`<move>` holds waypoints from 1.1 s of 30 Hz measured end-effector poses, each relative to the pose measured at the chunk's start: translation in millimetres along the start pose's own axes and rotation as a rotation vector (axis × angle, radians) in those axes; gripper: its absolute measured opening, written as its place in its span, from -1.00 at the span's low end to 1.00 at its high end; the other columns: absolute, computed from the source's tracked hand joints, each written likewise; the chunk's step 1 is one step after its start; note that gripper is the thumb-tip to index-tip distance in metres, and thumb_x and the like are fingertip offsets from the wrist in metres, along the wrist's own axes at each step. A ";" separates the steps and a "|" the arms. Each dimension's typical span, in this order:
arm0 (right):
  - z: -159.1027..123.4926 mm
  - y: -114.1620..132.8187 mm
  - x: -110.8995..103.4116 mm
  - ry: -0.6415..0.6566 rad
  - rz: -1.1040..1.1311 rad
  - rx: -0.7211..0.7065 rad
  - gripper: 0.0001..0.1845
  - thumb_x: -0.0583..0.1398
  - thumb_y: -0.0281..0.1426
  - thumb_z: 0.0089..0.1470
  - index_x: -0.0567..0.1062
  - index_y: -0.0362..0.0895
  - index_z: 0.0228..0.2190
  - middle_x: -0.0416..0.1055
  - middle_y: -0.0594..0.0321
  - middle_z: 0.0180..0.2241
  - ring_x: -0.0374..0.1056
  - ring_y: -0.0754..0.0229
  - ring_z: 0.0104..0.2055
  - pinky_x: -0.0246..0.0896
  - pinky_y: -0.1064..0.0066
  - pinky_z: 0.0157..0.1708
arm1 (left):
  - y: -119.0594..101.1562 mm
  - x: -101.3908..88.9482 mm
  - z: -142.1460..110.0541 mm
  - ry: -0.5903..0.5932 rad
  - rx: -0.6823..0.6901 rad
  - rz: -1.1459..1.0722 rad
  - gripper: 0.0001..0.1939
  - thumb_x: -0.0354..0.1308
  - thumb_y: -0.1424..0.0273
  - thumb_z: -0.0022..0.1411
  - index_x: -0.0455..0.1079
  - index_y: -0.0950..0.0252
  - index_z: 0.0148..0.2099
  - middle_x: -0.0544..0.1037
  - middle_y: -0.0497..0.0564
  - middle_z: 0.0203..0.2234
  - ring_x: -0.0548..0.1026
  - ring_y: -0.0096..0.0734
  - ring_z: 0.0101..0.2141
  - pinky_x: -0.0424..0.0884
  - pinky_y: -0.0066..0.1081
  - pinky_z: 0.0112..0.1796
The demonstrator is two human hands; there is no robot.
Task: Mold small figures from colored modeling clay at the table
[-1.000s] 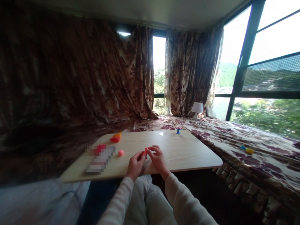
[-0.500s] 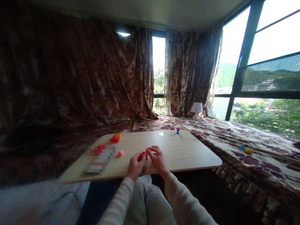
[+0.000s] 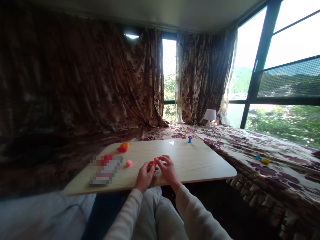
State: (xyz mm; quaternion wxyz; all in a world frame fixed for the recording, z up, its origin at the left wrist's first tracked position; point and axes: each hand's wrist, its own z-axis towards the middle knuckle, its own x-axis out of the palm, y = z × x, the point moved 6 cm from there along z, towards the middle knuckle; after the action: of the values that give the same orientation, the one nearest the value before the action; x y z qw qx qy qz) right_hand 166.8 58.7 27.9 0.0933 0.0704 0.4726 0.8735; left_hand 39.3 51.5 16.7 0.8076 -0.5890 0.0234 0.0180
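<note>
Above the near part of the pale table (image 3: 195, 163), a small pinkish-red piece (image 3: 154, 161), soft-looking like modelling clay, is pinched between the fingers of both hands. My left hand (image 3: 145, 173) is closed on it from the left. From the other side, my right hand (image 3: 167, 169) grips its right end with thumb and fingertips; the fingers partly hide its shape. A pink lump (image 3: 128, 163) of similar look lies on the tabletop, left of my hands.
Red and yellow lumps (image 3: 123, 147) lie at the table's far left, near a pixelated flat object (image 3: 107, 171). A small blue figure (image 3: 189, 139) stands near the far right edge. Blue and yellow pieces (image 3: 265, 160) and a white lamp (image 3: 210, 116) are on the flowered cover.
The pinkish-red piece has turned slightly and more of it shows between my fingertips. My fingers have shifted a little; both hands stay in the same place.
</note>
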 end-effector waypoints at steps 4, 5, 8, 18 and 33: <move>0.2 -1.6 -2.0 -0.020 0.005 -0.002 -0.83 0.22 -0.30 -0.10 0.53 -0.13 -0.56 0.32 0.23 -0.38 0.32 0.23 -0.35 0.27 0.47 -0.43 | 2.9 1.8 -0.1 0.040 0.011 0.008 -0.61 0.17 0.13 -0.03 0.39 0.31 -0.23 0.59 0.04 -0.49 0.54 -0.31 -0.39 0.39 -0.42 -0.34; 0.4 -1.5 -2.6 -0.026 0.003 0.002 -0.83 0.21 -0.30 -0.10 0.53 -0.14 -0.57 0.32 0.23 -0.38 0.32 0.23 -0.35 0.26 0.46 -0.43 | 3.3 1.6 -0.1 0.040 0.009 0.012 -0.61 0.17 0.13 -0.03 0.39 0.31 -0.22 0.60 0.04 -0.49 0.54 -0.31 -0.39 0.39 -0.42 -0.34; 1.4 -0.8 -3.3 -0.038 0.000 0.020 -0.80 0.19 -0.29 -0.07 0.54 -0.14 -0.57 0.34 0.21 -0.39 0.32 0.21 -0.33 0.25 0.45 -0.41 | 3.0 -0.1 -0.2 0.021 -0.004 0.026 -0.61 0.17 0.14 -0.03 0.39 0.32 -0.22 0.60 0.04 -0.50 0.53 -0.33 -0.41 0.38 -0.43 -0.35; 1.0 -0.6 -2.4 -0.034 0.019 0.023 -0.83 0.22 -0.31 -0.12 0.55 -0.13 -0.59 0.34 0.22 -0.40 0.33 0.21 -0.35 0.26 0.45 -0.43 | 1.6 2.3 -0.3 0.020 0.007 -0.005 -0.67 0.23 0.26 -0.10 0.40 0.31 -0.26 0.59 0.03 -0.50 0.54 -0.30 -0.40 0.41 -0.40 -0.34; -0.8 0.7 -2.2 0.083 0.158 0.119 -0.66 0.17 -0.21 -0.05 0.54 -0.13 -0.25 0.45 0.20 -0.36 0.33 0.25 -0.43 0.24 0.44 -0.46 | 9.9 -18.1 7.9 -0.121 -0.007 -0.041 -0.62 0.16 0.21 -0.02 0.47 0.37 -0.20 0.60 0.09 -0.39 0.52 -0.23 -0.28 0.37 -0.30 -0.17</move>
State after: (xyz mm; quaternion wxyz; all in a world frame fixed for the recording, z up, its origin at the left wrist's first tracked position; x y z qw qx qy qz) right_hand 168.7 57.1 27.9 0.0001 0.0768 0.5199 0.8508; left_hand 20.8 62.0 10.9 0.8056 -0.5901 -0.0376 0.0374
